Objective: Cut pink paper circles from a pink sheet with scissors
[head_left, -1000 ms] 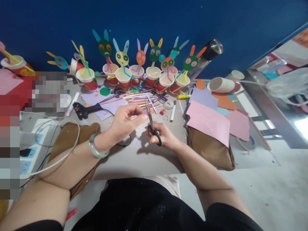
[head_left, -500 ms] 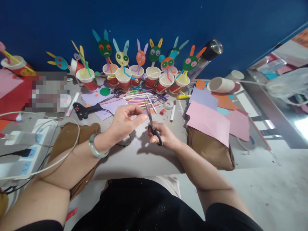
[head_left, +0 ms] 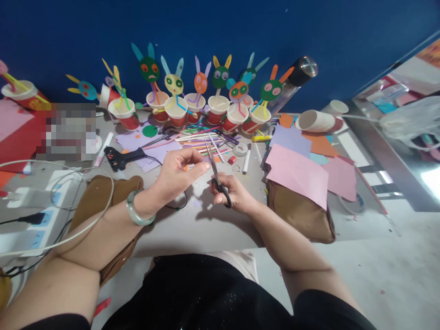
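Black-handled scissors are gripped in my right hand, their blades pointing up and away from me. Just left of the blades, my left hand is closed with thumb and fingers pinched together. Whatever sits in that pinch is hidden or too small to make out. Beyond both hands lies a pile of coloured craft sticks. A black glue gun rests left of my left hand, on purple paper. A white marker and a small red piece lie past my right hand.
Several paper cups with paper rabbit figures stand along the blue wall. Pink paper covers a brown pouch at right. A power strip with cables lies left. A bottle leans at the back.
Almost nothing differs. My left hand's fingertips have shifted very slightly left; the scissors stay in my right hand.
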A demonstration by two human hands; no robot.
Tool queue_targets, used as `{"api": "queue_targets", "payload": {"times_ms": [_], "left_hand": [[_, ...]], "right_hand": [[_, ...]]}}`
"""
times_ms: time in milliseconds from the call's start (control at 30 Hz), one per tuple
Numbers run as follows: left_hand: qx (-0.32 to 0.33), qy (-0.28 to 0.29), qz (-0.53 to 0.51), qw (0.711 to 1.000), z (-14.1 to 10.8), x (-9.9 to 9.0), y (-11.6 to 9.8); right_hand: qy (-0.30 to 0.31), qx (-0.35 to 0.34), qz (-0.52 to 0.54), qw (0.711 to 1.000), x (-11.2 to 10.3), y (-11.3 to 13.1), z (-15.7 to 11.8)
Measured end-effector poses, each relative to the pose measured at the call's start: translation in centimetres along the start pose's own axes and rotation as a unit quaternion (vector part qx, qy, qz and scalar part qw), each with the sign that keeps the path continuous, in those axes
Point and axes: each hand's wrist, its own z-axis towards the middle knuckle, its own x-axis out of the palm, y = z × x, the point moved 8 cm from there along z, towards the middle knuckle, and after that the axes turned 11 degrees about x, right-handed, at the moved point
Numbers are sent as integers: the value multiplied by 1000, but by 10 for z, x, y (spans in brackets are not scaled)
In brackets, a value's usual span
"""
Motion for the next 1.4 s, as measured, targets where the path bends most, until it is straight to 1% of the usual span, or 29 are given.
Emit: {"api": "queue_targets", "payload": {"times_ms": [233,533,867,1033,1400], "left_hand": [[1,-3,2,1000,0,0,-1],[7,-7,0,1000,1,0,-2],[9,-7,-10,1000,0,-2,4],[12,-11,-13,1000,0,-3,2],[13,-14,-21,1000,1,-2,0]], "right_hand": [[1,9,9,1000,0,-2,0],[-2,2,8,1000,-1,-1,0],[1,4,10,1000,-1,-1,0],[1,16,15,1000,-1,-3,0],[3,19,11,1000,-1,-3,-1]]}}
